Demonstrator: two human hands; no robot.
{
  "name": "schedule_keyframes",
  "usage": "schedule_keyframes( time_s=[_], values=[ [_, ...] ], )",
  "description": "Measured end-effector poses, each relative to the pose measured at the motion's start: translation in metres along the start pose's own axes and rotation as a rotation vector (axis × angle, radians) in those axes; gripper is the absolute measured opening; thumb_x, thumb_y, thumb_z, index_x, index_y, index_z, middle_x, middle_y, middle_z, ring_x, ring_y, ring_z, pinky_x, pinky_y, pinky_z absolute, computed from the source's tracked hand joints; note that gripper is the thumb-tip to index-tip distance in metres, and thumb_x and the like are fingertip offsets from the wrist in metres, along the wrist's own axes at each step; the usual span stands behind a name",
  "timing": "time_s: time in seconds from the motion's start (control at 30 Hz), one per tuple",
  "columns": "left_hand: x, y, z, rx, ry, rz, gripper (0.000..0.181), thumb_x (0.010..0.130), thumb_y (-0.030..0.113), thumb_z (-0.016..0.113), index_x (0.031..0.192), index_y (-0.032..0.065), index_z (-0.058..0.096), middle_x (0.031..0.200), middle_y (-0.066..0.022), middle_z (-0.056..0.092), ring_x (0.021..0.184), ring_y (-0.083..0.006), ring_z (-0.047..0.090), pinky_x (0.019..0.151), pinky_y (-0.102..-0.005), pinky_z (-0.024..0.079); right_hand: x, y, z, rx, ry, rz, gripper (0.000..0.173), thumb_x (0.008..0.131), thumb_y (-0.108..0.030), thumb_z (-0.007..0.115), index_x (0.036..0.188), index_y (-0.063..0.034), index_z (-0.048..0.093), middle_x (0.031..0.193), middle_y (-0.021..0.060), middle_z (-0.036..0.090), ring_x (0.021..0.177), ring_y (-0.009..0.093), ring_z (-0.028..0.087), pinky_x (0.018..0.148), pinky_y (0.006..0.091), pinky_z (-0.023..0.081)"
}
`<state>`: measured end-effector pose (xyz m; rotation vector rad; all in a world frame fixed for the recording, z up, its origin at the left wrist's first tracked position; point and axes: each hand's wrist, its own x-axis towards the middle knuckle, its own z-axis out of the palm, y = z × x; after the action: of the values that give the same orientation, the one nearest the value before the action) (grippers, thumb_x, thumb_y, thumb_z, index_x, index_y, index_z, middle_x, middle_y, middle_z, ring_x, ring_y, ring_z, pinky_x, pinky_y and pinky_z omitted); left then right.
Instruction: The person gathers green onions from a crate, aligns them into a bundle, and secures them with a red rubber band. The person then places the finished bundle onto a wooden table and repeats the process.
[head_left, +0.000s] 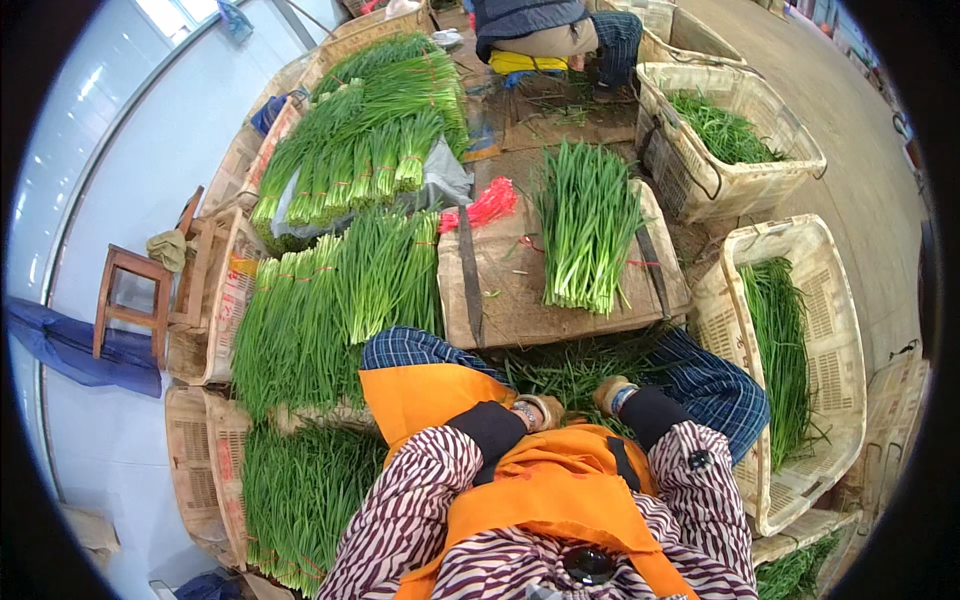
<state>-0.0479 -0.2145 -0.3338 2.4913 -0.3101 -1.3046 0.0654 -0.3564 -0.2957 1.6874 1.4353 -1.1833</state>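
My left hand (545, 412) is low between the knees, at the orange apron's edge, its fingers partly hidden. Across from it, my right hand (613, 394) rests beside loose green leaves (577, 375) lying below the board's front edge. Whether either hand grips any leaves cannot be made out. Beyond them, a thick bunch of garlic chives (589, 232) lies on the cardboard-covered work surface (510, 300), with a red tie by its right side. A bundle of red ties (484, 204) lies at the surface's far left corner.
Tied chive bundles (300, 322) are piled on the left, with more stacked (390, 97) farther back. Plastic crates with chives stand on the right, one near (832, 337) and one farther (780, 180). A co-worker (540, 30) sits ahead. A wooden stool (135, 262) is by the left wall.
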Motion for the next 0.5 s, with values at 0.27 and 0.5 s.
schedule_keyframes(
  time_s=[0.27, 0.5],
  values=[
    [-0.085, -0.003, -0.121, -0.162, 0.008, 0.126, 0.041, 0.083, 0.036, 0.059, 0.114, 0.0094, 0.065, 0.112, -0.0106, 0.063, 0.101, -0.0287, 0.059, 0.087, -0.0419, 0.046, -0.064, 0.046, -0.026, 0.368, 0.214, 0.097, 0.039, 0.087, -0.043, 0.055, 0.109, -0.0127, 0.067, 0.109, 0.0050, 0.066, 0.094, 0.025, 0.064, 0.080, 0.0382, 0.050],
    [-0.081, -0.112, -0.175, -0.308, 0.943, -0.231, 0.026, 0.078, 0.027, 0.054, 0.088, 0.0092, 0.069, 0.095, -0.0170, 0.066, 0.090, -0.0368, 0.061, 0.081, -0.0417, 0.048, -0.096, 0.144, -0.006, 0.695, 0.792, 0.400, 0.023, 0.075, -0.033, 0.064, 0.084, -0.0136, 0.072, 0.083, 0.0102, 0.069, 0.079, 0.030, 0.066, 0.072, 0.0390, 0.051]
  ],
)
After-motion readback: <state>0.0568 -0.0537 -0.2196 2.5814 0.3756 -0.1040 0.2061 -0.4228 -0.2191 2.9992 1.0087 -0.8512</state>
